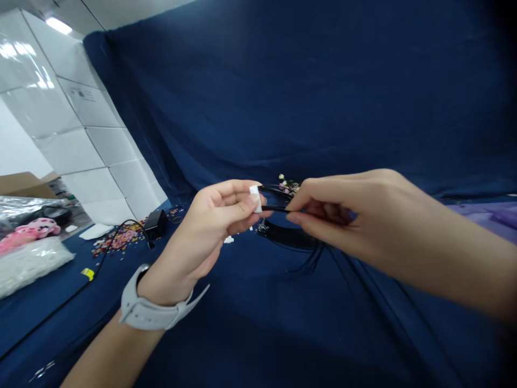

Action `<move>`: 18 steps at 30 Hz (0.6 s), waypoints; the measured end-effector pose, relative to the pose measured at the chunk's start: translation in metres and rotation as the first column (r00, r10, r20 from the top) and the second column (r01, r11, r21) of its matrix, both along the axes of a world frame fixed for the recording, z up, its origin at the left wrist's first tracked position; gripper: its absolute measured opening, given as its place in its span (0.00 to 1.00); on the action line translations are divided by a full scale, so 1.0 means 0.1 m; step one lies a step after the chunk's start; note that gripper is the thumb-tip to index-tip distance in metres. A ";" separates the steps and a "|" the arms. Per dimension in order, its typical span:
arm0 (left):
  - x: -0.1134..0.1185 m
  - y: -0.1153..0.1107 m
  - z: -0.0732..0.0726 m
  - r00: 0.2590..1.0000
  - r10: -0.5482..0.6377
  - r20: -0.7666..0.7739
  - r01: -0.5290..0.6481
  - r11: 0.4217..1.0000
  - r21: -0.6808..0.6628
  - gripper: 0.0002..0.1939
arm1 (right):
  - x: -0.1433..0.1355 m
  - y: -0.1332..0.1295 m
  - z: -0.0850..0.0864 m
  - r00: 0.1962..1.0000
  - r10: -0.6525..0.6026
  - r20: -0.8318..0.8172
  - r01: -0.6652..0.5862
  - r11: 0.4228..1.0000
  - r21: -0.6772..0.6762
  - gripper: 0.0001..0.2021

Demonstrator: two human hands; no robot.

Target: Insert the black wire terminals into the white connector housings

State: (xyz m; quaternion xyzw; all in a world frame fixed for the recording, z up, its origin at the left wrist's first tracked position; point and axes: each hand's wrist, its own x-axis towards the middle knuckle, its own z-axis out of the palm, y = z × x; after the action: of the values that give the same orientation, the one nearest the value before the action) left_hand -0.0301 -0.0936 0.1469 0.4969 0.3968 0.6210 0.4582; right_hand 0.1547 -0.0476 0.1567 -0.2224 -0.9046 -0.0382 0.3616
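In front of me, my left hand (214, 215) pinches a small white piece (256, 199), perhaps a tag, between thumb and fingers. Thin black cord (276, 208) runs from that piece towards the right, with another strand above it. My right hand (355, 207) is closed, its thumb and index finger gripping the lower strand a short way from the white piece. Beyond and below the hands lies a bundle of black cords (291, 237) with pale tips at its left end. Whether the cord passes through the white piece or around it is hidden by my left fingers.
On the blue cloth at left are a black adapter (155, 224), a black cable with a yellow tag (88, 274), scattered colourful bits (123, 238) and a clear bag (36, 260). A pink spotted plush (34, 233) sits there. White boxes (92, 102) stand behind. Small flowers (287, 186) show beyond the hands.
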 end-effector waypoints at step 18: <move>-0.27 0.11 0.06 0.968 0.108 -0.225 -0.117 0.993 -0.025 0.09 | 0.03 1.47 -1.35 0.967 -0.073 0.243 0.182 0.866 -0.465 0.13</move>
State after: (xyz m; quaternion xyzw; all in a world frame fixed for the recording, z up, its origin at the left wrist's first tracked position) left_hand -0.0567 -0.0824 0.1533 0.5315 0.4851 0.5785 0.3840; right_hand 0.1582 0.0998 0.0219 -0.3597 -0.9026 0.1409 0.1900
